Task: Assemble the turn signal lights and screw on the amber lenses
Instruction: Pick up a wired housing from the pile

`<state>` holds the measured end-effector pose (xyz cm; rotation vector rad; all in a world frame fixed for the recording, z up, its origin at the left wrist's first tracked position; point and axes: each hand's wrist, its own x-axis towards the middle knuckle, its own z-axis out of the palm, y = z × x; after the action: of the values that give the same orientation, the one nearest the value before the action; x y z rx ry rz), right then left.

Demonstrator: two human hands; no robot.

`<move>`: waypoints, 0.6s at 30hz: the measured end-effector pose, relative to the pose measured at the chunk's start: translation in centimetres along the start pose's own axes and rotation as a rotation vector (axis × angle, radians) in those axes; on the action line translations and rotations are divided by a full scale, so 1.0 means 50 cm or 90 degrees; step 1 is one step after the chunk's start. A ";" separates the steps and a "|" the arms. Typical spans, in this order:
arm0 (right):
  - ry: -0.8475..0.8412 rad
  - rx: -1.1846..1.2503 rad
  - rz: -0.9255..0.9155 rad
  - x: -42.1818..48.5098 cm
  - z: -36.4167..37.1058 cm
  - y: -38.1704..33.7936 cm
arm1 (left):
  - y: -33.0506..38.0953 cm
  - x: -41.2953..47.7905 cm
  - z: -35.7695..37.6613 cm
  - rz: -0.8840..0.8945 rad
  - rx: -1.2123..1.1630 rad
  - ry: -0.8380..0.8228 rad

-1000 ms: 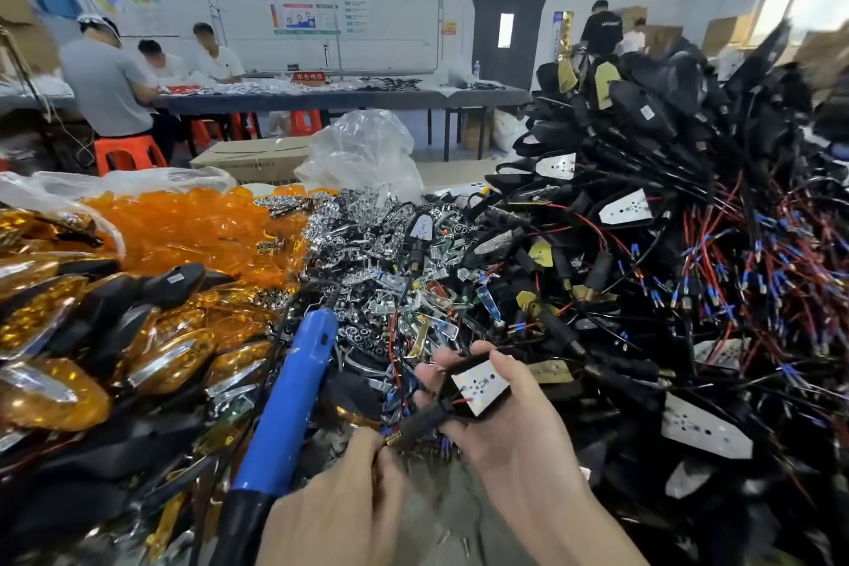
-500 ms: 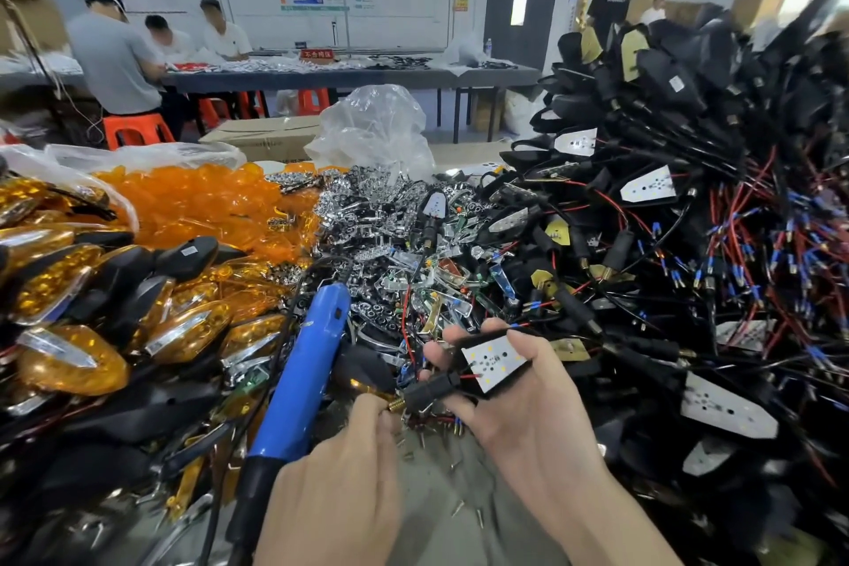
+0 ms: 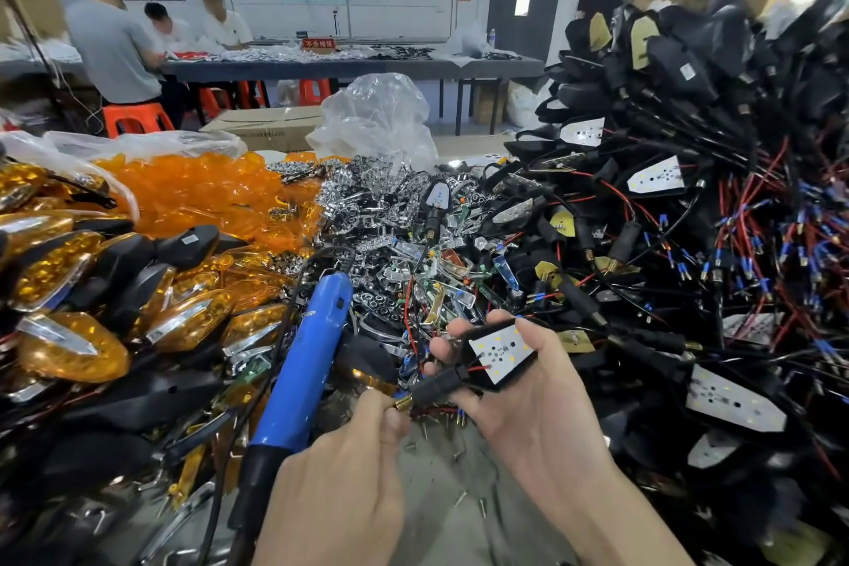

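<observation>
Cradled a black wedge-shaped plastic turn signal housing [image 3: 498, 354], white LED board face up, in the curled fingers of the right hand [image 3: 528, 414], low and centre above the grey tabletop [image 3: 441, 512]; pinched the brass threaded tip [image 3: 403, 403] of its black rubber stem [image 3: 436, 387] between thumb and forefinger of the left hand [image 3: 349, 473]. Judged the step as early in one unit: board seated and wired, no reflector and no lens on it yet. Judged the next move as fetching one piece from the silver heap of chrome plastic reflectors [image 3: 367, 207] behind, then one from the orange pile of translucent amber lenses [image 3: 197, 193] at far left, then one from the loose scatter of small steel screws [image 3: 459, 455] on the tabletop, to be driven with the blue-handled electric screwdriver [image 3: 303, 363] lying propped just left of the hands; called for freeing the left hand first and keeping the housing level to hold loose parts seated. Could not make out the left hand's business at the tip, possibly feeding wires through or only steadying, with the palm side turned away. Could not see the screw holes in the housing, the red wires' path past the stem, or the screwdriver's bit end, lost low behind the left hand. Saw only part of the tangled heap of black wired housings [image 3: 689, 244] at right, cut off by the frame edge
</observation>
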<state>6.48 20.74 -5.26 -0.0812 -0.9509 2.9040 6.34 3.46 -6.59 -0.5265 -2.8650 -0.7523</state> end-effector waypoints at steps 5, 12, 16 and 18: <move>0.004 -0.002 -0.002 -0.001 0.000 -0.001 | 0.001 -0.001 -0.003 0.011 -0.033 -0.024; 0.026 -0.008 -0.015 -0.001 0.008 0.000 | 0.000 0.001 -0.002 0.028 -0.027 -0.038; 0.028 -0.030 -0.043 0.000 0.010 0.006 | 0.000 0.000 -0.003 0.025 -0.030 -0.028; 0.038 -0.041 -0.060 0.001 0.012 0.008 | 0.000 -0.001 -0.004 0.028 -0.036 -0.016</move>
<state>6.35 20.07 -5.02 -0.1221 -1.0096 2.7700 6.41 3.34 -6.40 -0.6079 -2.8519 -0.8276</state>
